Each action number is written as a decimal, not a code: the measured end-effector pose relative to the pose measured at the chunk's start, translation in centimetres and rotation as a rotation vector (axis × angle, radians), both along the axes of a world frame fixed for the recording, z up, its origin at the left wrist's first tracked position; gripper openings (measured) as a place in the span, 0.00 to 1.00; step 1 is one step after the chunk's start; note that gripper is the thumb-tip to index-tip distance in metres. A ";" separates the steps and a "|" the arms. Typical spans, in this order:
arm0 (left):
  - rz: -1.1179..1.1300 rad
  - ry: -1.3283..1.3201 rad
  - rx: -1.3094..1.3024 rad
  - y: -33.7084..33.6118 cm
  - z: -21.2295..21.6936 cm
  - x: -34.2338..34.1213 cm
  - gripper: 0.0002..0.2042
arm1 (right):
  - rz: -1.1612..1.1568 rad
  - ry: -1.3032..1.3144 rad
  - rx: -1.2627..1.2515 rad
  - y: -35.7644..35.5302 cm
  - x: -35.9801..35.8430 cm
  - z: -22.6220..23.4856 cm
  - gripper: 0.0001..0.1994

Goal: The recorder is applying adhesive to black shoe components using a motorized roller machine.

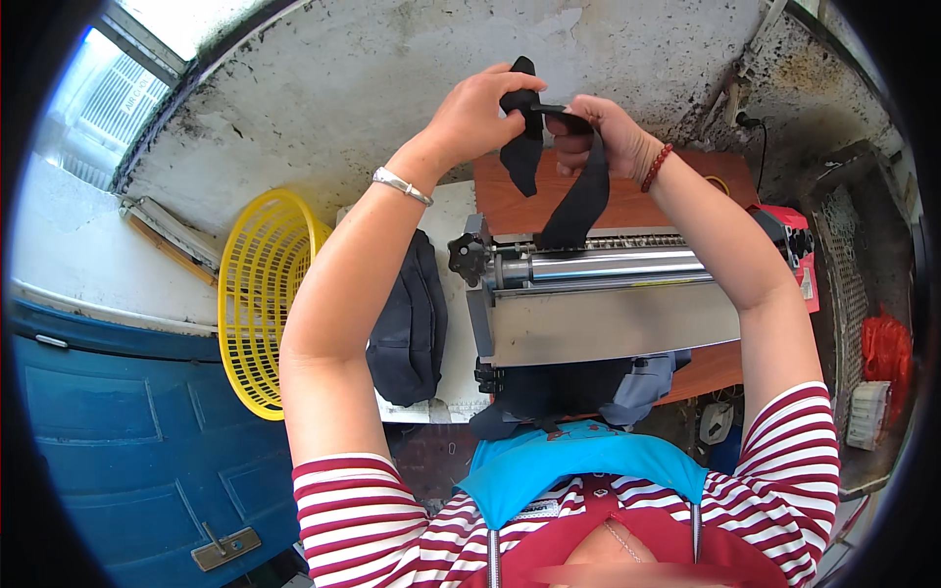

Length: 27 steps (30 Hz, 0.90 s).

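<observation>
Raised above the far side of the machine, my left hand [478, 110] is closed on a black cloth strip [580, 201], its fingers and thumb gripping a bunched part. Close by on the right, my right hand [600, 142] is curled round the same strip. A loose end hangs beneath my left hand, and another length drops from my right hand to the machine's roller. The machine [608, 328] has a shiny metal roller [618, 265], a black knob [469, 257] at its left end and a flat metal plate on the near side.
Left of the machine, dark folded cloth [410, 328] lies on a white surface. A yellow plastic basket [231, 323] stands farther left, above a blue door [127, 421]. More dark cloth [578, 387] sits under the plate's near edge. At the right are a trough [851, 245] and red bag [885, 348].
</observation>
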<state>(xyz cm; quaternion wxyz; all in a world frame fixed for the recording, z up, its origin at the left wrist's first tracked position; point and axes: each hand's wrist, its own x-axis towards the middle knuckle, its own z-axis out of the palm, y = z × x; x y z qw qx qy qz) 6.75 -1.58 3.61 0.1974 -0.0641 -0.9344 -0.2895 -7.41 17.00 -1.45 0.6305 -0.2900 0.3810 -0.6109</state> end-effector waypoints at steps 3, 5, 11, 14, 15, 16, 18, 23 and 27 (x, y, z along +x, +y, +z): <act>-0.089 -0.032 0.014 0.5 0.8 0.7 0.16 | -0.044 -0.062 0.005 -0.7 1.4 0.3 0.14; -0.084 -0.041 0.098 0.6 0.7 0.7 0.14 | -0.030 -0.064 0.016 -0.8 2.1 0.5 0.16; 0.072 -0.073 0.297 0.0 0.6 0.2 0.12 | -0.356 0.283 0.223 -0.8 3.5 -0.1 0.24; 0.117 -0.015 0.243 -0.7 0.7 -0.8 0.11 | -0.547 0.945 0.323 2.3 1.2 -2.6 0.18; 0.177 -0.013 0.184 -0.9 1.0 -0.8 0.12 | -0.576 0.912 0.318 4.0 0.9 -2.9 0.16; 0.228 -0.009 0.123 -1.1 1.2 -1.0 0.13 | -0.612 0.879 0.315 5.9 0.9 -2.8 0.13; 0.290 -0.043 0.055 -1.7 0.9 -1.2 0.22 | -0.635 0.826 0.285 9.2 2.9 -1.9 0.12; 0.279 -0.074 -0.034 -1.1 0.8 -2.5 0.19 | -0.684 0.758 0.148 19.0 8.7 -4.4 0.07; 0.279 -0.013 0.002 -1.2 -0.9 -2.8 0.12 | -0.734 0.760 0.139 23.9 15.3 -6.5 0.07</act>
